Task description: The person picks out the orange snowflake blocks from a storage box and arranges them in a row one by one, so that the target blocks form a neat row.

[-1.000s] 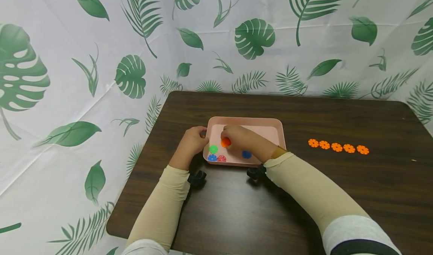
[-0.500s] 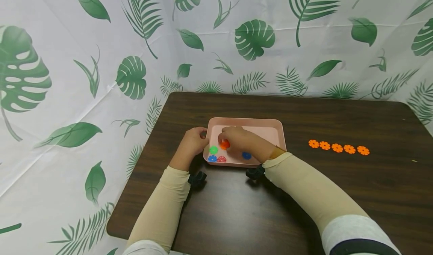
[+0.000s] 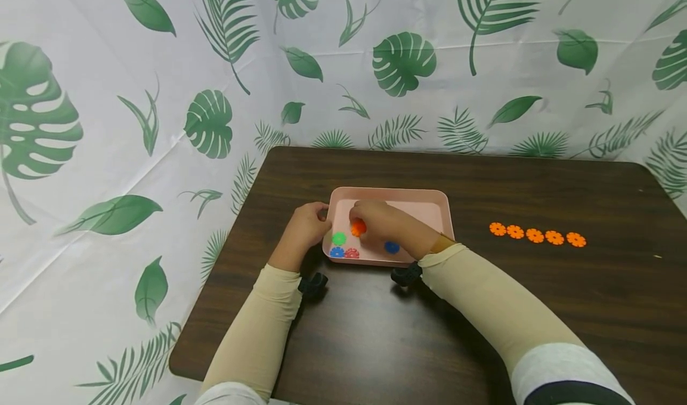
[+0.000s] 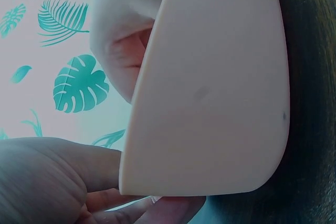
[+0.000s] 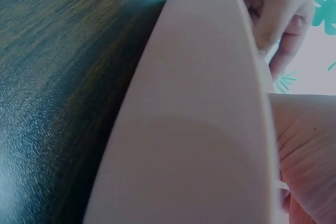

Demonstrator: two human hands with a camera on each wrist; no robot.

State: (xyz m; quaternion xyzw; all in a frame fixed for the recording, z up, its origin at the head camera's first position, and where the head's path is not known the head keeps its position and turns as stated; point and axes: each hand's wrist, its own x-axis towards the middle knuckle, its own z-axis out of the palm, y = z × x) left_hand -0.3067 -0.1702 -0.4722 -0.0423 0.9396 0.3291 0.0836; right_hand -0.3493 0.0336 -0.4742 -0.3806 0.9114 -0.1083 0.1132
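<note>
On the table stands a shallow pink tray (image 3: 413, 256). My left hand (image 3: 305, 229) grips its left rim; in the left wrist view the fingers (image 4: 173, 209) curl around the tray's corner. Over the tray's left half my right hand (image 3: 381, 219) pinches an orange flower-shaped disc (image 3: 358, 228) facing the head camera. Just to its left lies a green disc (image 3: 339, 238). At the front left corner are a blue disc (image 3: 336, 252) and a pink disc (image 3: 352, 253), side by side. Another blue disc (image 3: 392, 247) lies under my right wrist. In the right wrist view the tray's wall hides the fingertips.
To the right of the tray, a row of several orange discs (image 3: 535, 235) lies on the dark wooden table (image 3: 483, 184). A leaf-patterned cloth (image 3: 343, 101) hangs along the table's back and left sides.
The right hand with the orange disc has shifted slightly left and back right, staying over the same part of the tray. The left hand has kept its place at the rim.
</note>
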